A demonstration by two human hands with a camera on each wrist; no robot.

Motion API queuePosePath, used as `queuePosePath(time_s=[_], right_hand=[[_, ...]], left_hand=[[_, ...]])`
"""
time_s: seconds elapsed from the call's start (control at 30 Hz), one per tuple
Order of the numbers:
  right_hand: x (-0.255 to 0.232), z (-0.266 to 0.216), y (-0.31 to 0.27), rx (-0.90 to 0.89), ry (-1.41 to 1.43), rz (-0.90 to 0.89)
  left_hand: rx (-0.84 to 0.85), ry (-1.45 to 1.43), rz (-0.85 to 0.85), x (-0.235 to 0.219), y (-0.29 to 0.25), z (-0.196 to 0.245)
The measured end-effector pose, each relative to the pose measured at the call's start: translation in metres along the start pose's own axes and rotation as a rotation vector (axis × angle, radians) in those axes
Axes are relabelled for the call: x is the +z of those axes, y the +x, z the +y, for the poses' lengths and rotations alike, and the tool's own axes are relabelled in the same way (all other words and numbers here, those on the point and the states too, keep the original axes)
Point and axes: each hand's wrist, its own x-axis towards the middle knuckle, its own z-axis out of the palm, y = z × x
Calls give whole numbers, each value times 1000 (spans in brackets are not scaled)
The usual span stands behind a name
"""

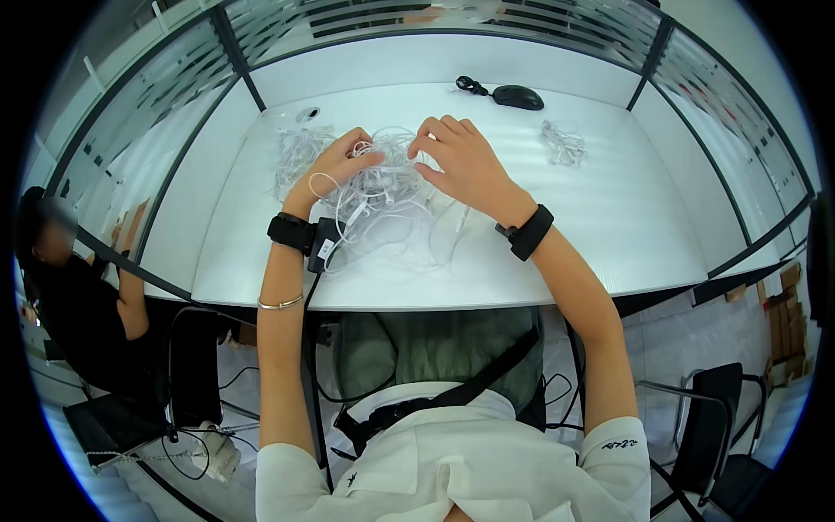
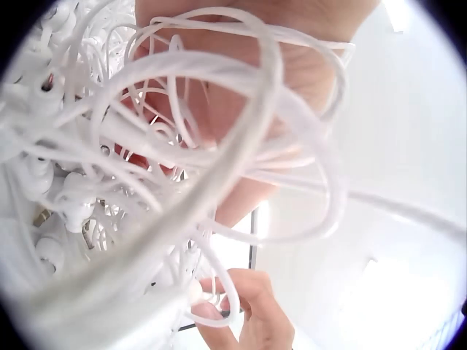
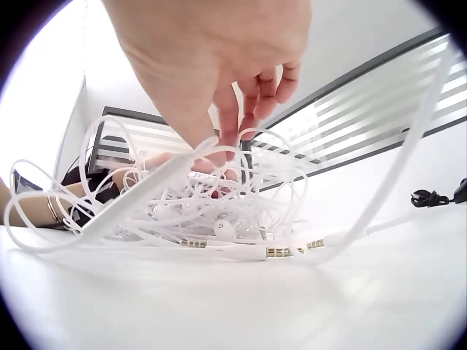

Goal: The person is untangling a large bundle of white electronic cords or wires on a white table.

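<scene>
A tangle of white wired earphones lies on the white desk, its loops spreading toward me. My left hand is at the tangle's left side, fingers curled into the cords and holding some of them; loops cross in front of its palm in the left wrist view. At the right side, my right hand pinches a white cord between thumb and forefinger, the other fingers loosely bent. Gold-banded audio plugs and several earbuds show low in the tangle in the right wrist view.
Another heap of white cords lies left of the tangle, and a small bundle lies to the right. A black mouse with a coiled cable sits at the back. Partition panels enclose the desk. A seated person is at left.
</scene>
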Motion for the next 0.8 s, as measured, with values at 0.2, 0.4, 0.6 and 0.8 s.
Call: queuePosePath(time_s=[0.2,0.4,0.6,0.8], right_hand=[[0,-4,1,-64,-17,19],[3,-3,1,-56,7,-24],[-7,-3,2,64,142,105],[-19,14,2,329,418,206]], left_hand=[[81,-130,71,8,0,6],[51,-261,42,12,-2,18],[114,-207,180,19,0,11],[162,-266,317,16,1,9]])
